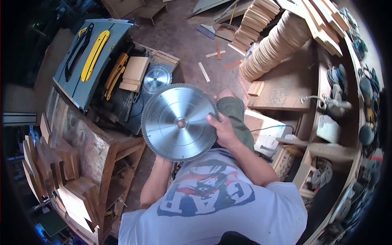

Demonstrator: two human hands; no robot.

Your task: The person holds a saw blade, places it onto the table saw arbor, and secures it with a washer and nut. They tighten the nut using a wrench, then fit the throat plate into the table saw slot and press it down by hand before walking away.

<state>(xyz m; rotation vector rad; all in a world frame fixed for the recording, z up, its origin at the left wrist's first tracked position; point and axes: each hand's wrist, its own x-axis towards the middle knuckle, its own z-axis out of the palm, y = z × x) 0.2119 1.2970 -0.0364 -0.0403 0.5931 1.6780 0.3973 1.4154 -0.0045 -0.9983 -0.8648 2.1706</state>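
Note:
A large round circular saw blade (179, 122), shiny with a toothed rim and a centre hole, is held in front of my body. My right hand (222, 127) grips its right edge, thumb on the face and fingers behind. Below the rim, my left hand (164, 162) goes behind the blade; only its wrist end shows and its fingers are hidden. Beyond the blade's upper left, a smaller saw blade (156, 79) lies on a dark surface beside a wooden block (134, 73).
To the left stands a table saw (83, 61) with a yellow push stick (95, 56). Stacked wood pieces (53, 161) lie by the wooden bench (81, 134). A tall stack of round wooden discs (277, 47) and shelves with power tools (337, 87) are at right. Offcuts (203, 72) litter the floor.

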